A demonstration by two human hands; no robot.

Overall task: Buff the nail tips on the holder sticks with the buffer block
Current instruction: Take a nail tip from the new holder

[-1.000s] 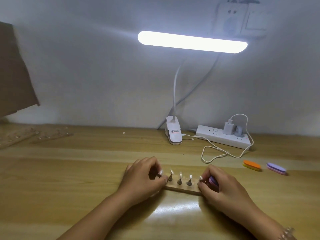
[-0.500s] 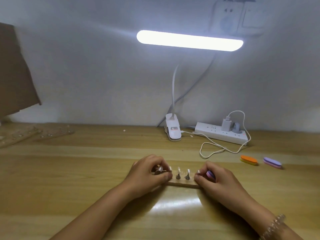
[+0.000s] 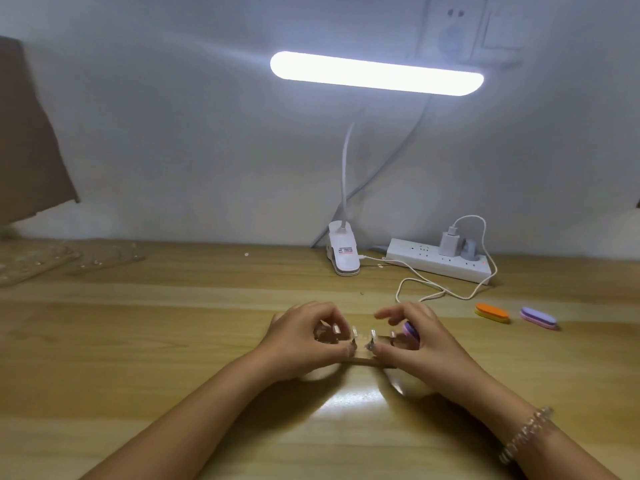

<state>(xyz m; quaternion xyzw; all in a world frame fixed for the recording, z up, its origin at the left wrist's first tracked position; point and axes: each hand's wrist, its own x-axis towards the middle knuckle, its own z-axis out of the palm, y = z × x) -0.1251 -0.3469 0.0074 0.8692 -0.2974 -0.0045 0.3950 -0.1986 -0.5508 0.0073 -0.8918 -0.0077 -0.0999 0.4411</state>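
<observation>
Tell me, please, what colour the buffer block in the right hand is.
Purple; the head view shows the buffer block in the right hand.

**Fig. Legible markings.** No text, brand or no. can be read anywhere in the view.

- **Sticker label** (image 3: 347,251): the only printed item, on the top face of the white lamp clamp (image 3: 341,263). It carries a dark-blue line of print above a red line. The chars. are too small and blurred to make out.
- **Indicator dot** (image 3: 483,263): lit red, near the far end of the white power strip (image 3: 433,259), right of the clamp. Any caption beside it is too small to tell.
- **Wall socket plate** (image 3: 453,29): above and right of the clamp. The face is blurred, so any marking is unreadable.
</observation>
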